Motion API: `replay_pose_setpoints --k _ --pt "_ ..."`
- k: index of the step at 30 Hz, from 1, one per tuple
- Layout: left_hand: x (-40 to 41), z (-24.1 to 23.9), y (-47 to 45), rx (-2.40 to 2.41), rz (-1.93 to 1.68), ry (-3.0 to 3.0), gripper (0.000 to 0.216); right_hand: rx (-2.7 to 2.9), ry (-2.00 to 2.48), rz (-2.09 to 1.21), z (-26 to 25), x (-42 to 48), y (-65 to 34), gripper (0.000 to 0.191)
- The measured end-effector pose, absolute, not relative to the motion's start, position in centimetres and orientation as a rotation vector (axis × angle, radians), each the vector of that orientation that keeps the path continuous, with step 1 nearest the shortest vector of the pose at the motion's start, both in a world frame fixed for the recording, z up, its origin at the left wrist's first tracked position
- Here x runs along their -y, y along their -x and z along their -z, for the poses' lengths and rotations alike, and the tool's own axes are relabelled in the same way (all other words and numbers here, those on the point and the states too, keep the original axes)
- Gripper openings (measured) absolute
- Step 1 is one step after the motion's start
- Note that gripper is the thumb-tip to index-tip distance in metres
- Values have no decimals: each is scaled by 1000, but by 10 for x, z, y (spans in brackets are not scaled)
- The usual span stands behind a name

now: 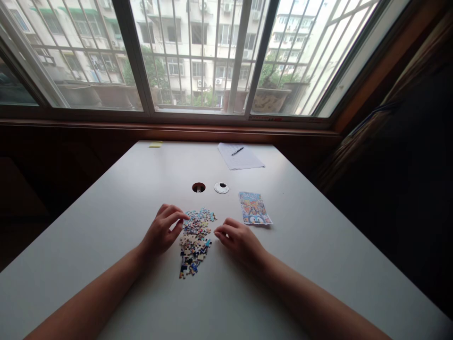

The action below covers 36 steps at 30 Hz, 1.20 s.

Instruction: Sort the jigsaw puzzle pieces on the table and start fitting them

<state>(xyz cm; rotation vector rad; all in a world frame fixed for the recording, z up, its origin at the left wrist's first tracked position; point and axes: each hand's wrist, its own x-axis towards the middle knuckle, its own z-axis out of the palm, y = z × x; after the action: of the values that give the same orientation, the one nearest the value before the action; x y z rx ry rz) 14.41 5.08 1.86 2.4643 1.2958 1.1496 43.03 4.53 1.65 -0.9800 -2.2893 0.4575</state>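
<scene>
Standing by the worktop, I see bare forearms reaching in from the near side, one hand on each side of a loose heap of puzzle pieces. The heap lies on the white surface around the middle, long and narrow, tapering to a point at the near end. Small pieces, mixed colours: light blue at the far end, tan and dark ones nearer

Left hand: at the heap's left edge, forefinger stretched over the pieces. Grip loosely parted, a gap between thumb and forefinger; nothing visible held in it

Right hand: just right of the heap, knuckles up, fingertips drawn in near the thumb. Grip nearly closed; cannot tell whether a piece is pinched there

Beyond the right hand, a bright picture sheet, lying flat. Farther off, a round hole in the surface, with a pale cap beside it to the right

Near the far edge: a paper with a pen on it; well to its left, a yellow note
</scene>
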Motion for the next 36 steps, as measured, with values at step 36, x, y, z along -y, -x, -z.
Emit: replay_pose_setpoints --k 36 --pt "-40 -34 -151 -1012 -740 -2609 13 2590 666 -89 -11 -39 -419 24"
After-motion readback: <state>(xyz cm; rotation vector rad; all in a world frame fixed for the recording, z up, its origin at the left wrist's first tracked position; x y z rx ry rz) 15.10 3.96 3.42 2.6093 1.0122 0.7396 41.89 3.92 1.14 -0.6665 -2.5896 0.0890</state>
